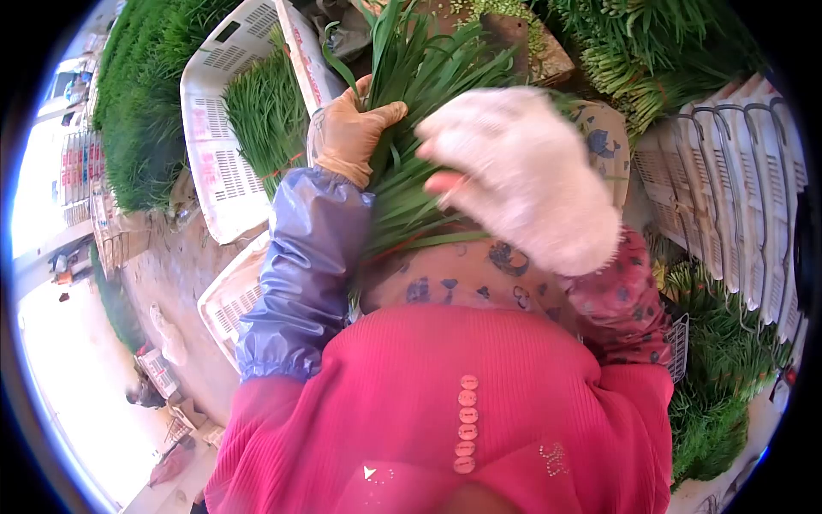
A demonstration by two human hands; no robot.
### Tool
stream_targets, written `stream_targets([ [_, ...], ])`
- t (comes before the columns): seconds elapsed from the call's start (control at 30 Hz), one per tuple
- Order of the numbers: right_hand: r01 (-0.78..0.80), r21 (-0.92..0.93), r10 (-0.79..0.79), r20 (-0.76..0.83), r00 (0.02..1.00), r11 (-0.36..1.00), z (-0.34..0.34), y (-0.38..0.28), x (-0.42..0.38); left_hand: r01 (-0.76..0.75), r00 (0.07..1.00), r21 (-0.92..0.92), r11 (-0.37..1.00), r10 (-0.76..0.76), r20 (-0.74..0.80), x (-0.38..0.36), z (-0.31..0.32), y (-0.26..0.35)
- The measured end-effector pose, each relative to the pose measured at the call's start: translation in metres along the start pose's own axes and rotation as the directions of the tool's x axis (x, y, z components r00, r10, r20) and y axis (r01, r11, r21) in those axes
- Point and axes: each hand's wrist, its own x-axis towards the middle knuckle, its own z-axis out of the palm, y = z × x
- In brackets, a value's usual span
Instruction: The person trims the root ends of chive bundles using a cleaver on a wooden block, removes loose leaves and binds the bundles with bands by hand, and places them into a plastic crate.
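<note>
My left hand, in a tan rubber glove, grips a bunch of garlic chives, long flat green leaves lying across my lap. Its thumb sticks out over the leaves, and the other fingers are partly hidden behind them. Just to the right, my right hand wears a fuzzy white knit glove and is blurred by motion. Bare fingertips poke out of that glove; thumb and fingers look apart, with nothing visible between them. Below both hands, a patterned apron covers my lap.
A white plastic crate at left contains more bundled chives. Large green piles stand behind it, with another heap at upper right. Stacked white crates rise at right, beside more greens on the floor.
</note>
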Motion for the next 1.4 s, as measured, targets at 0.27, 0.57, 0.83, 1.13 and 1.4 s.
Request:
stream_targets([
  [0.27, -0.174, 0.039, 0.130, 0.509, 0.851, 0.984, 0.046, -0.023, -0.040, -0.134, 0.979, 0.093, 0.987, 0.146, -0.140, -0.009, -0.006, 0.000],
  [0.57, -0.481, 0.218, 0.392, 0.352, 0.850, 0.849, 0.052, -0.025, -0.050, -0.159, 0.981, 0.032, 0.987, 0.162, -0.106, -0.013, 0.003, 0.005],
  [0.83, -0.320, 0.199, 0.187, 0.494, 0.849, 0.926, 0.031, -0.032, -0.053, -0.141, 0.976, -0.150, 0.979, 0.111, -0.190, -0.025, -0.003, 0.011],
  [1.13, -0.347, 0.197, 0.208, 0.504, 0.838, 0.917, 0.033, -0.032, -0.042, -0.107, 0.986, -0.191, 0.976, 0.080, -0.146, -0.033, 0.002, 0.021],
  [1.4, -0.255, 0.056, 0.232, 0.260, 0.937, 0.965, 0.069, -0.018, -0.011, -0.005, 0.998, -0.184, 0.983, -0.006, -0.060, -0.034, -0.002, 0.024],
])
